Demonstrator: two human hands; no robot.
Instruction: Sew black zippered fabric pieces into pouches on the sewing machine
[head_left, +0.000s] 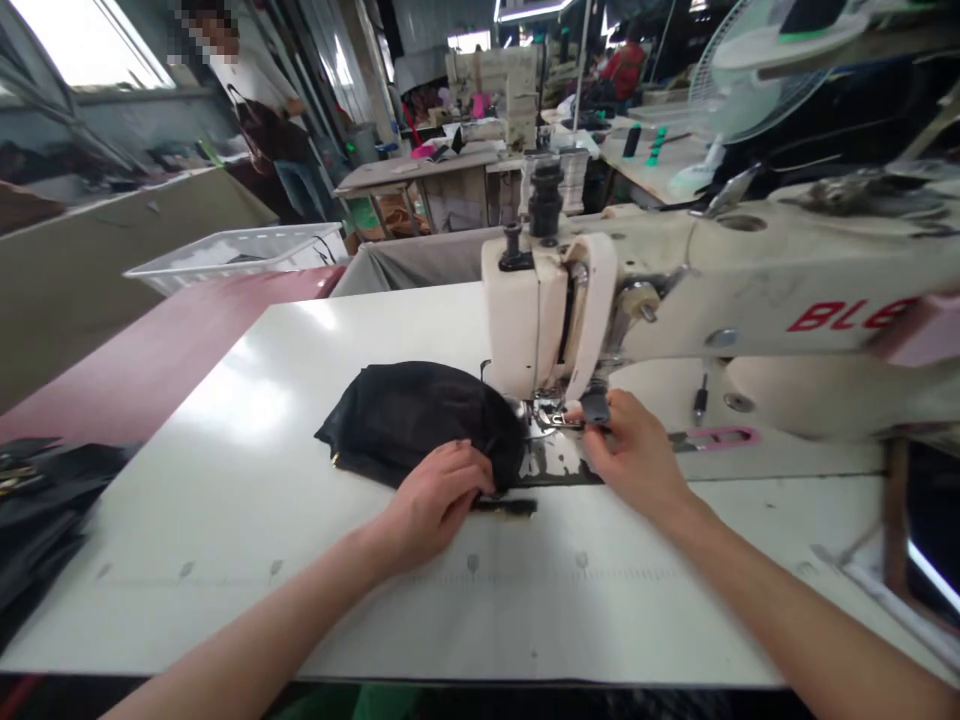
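A black fabric piece point(405, 415), folded and rounded like a small pouch, lies on the white sewing table left of the needle area. My left hand point(444, 492) has its fingers curled over the near right edge of this piece. Beside the presser foot point(555, 416) of the sewing machine point(547, 310), my right hand point(637, 455) is closed, thumb and fingers drawn together. What its fingertips hold, if anything, is hidden. The fabric's right end reaches the metal needle plate point(555, 458).
Pink-handled thread snips point(720, 438) lie under the machine arm. Dark fabric point(52, 510) is heaped at the left edge. A white plastic basket point(240, 250) stands behind the pink surface point(202, 330). A person point(262, 110) stands at the back left; a fan point(750, 80) is behind.
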